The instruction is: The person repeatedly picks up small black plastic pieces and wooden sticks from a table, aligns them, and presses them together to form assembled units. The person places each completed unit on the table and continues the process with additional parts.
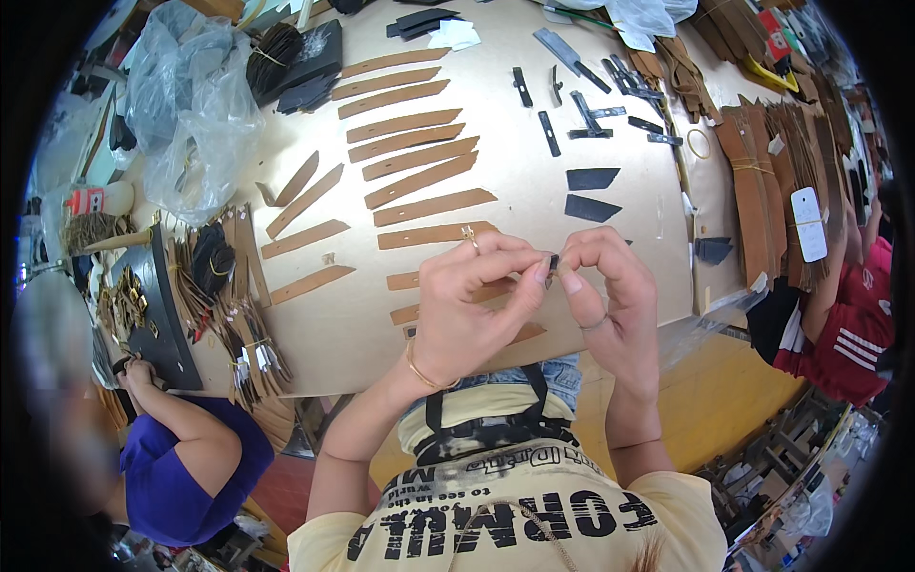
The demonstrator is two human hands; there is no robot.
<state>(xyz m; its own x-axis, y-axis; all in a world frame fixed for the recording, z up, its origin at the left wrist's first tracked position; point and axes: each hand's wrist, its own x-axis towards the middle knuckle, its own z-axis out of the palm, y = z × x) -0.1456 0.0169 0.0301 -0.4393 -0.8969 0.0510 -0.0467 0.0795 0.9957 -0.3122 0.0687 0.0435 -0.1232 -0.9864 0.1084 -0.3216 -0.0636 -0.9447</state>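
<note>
Close together over the near part of the table, my left hand point(467, 305) and my right hand point(615, 286) pinch a small black piece point(554, 260) between thumbs and fingertips. Its kind is mostly hidden by the fingers. Beneath and beyond my left hand, brown leather strips point(434, 207) with pointed ends lie in a column, the nearest partly covered by the hand. Two black slanted pieces point(593, 178) rest beyond my right hand. Farther off are several narrow black straps point(549, 133), some crossing one another.
More brown strips point(303, 240) lie to the left, near a clear plastic bag point(191, 105). Bundled brown straps point(748, 191) and a white phone-shaped object point(809, 224) are at the right. Co-workers sit at both sides, one in a purple garment point(191, 477), another with a red sleeve point(853, 334).
</note>
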